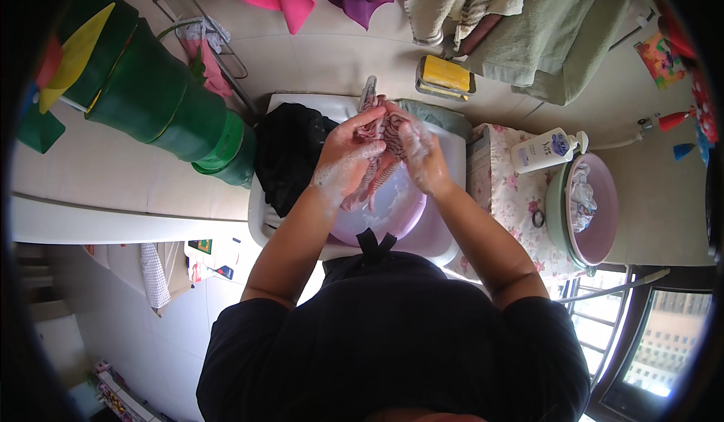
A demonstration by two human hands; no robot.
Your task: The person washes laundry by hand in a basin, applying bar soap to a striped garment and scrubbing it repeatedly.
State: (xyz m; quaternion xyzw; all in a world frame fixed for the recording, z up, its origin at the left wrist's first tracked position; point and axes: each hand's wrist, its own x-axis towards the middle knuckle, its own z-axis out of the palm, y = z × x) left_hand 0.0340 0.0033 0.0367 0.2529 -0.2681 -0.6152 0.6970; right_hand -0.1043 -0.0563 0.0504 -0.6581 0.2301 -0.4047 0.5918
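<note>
Between my two hands is a wet, striped pinkish cloth [386, 164], bunched up, with its loose ends hanging down. My left hand [350, 150] grips it from the left, and white suds cover its wrist. On the other side my right hand [419, 150] presses the cloth with foamy fingers. Below them a lilac plastic basin [408, 225] holds cloudy, sudsy water. The basin sits in a white sink [447, 246]. A metal faucet [369, 89] rises behind the cloth, partly hidden by it.
Black fabric [288, 153] is heaped on the sink's left side. Yellow soap [445, 74] rests in a wall holder. To the right, a floral-covered surface [503, 196] bears a pump bottle [546, 150] and a pink basin [605, 212] with white cloth. Towels [543, 43] hang above.
</note>
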